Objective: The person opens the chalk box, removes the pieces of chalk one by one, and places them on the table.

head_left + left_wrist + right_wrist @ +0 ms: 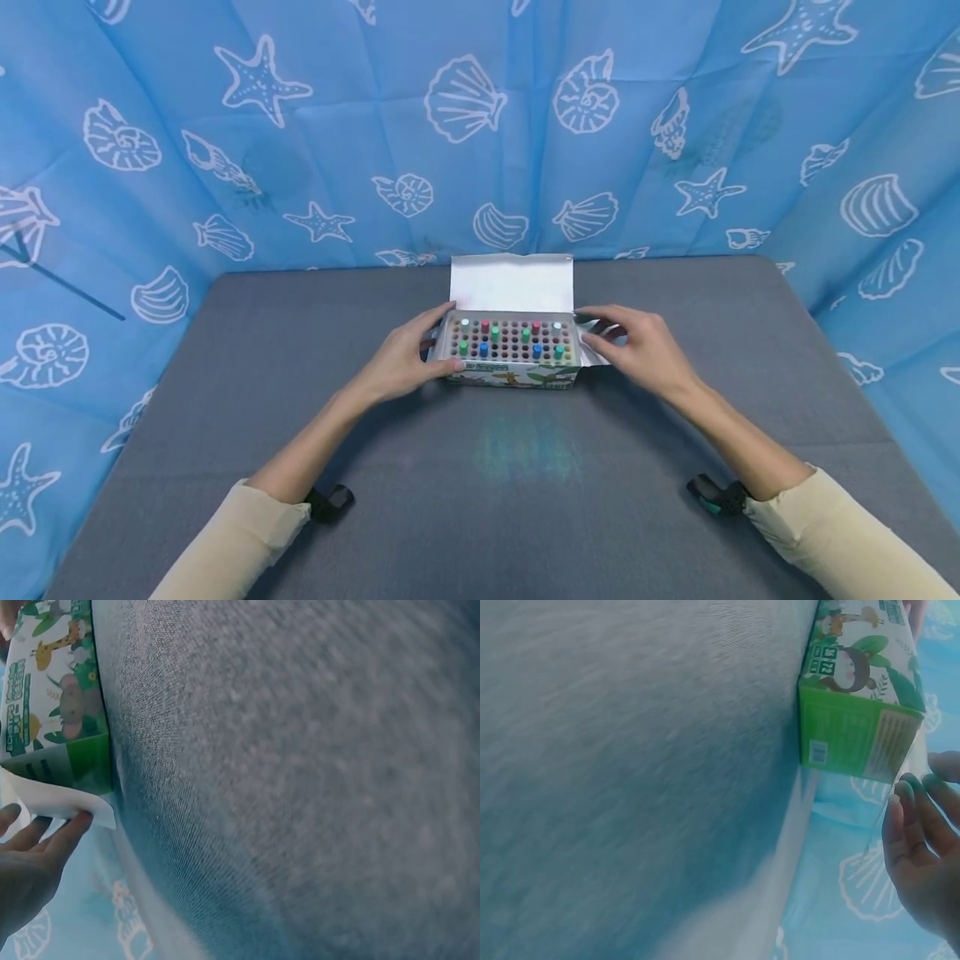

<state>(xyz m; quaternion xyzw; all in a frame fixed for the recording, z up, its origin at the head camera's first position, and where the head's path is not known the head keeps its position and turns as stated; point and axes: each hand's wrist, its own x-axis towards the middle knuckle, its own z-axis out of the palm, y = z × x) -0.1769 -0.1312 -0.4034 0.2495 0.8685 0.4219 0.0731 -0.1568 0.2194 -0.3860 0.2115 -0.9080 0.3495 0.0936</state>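
1. I see the box (pixel 512 380) far-centre on the table (pixel 450 500), its long axis running left-right, equally near both grips.
2. My left grip (pixel 401 358), unclenched, touches its left end.
3. My right grip (pixel 647 350) meets the right flap (pixel 592 357); pinching, I can't tell.

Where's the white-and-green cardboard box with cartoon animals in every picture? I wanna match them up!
Head: the white-and-green cardboard box with cartoon animals is near the middle, between the left hand and right hand.
Left wrist: the box is at the upper left, partly cut off.
Right wrist: the box is at the upper right, green end showing.
Shared landmark: the blue cloth with white seashell drawings, seen in all three.
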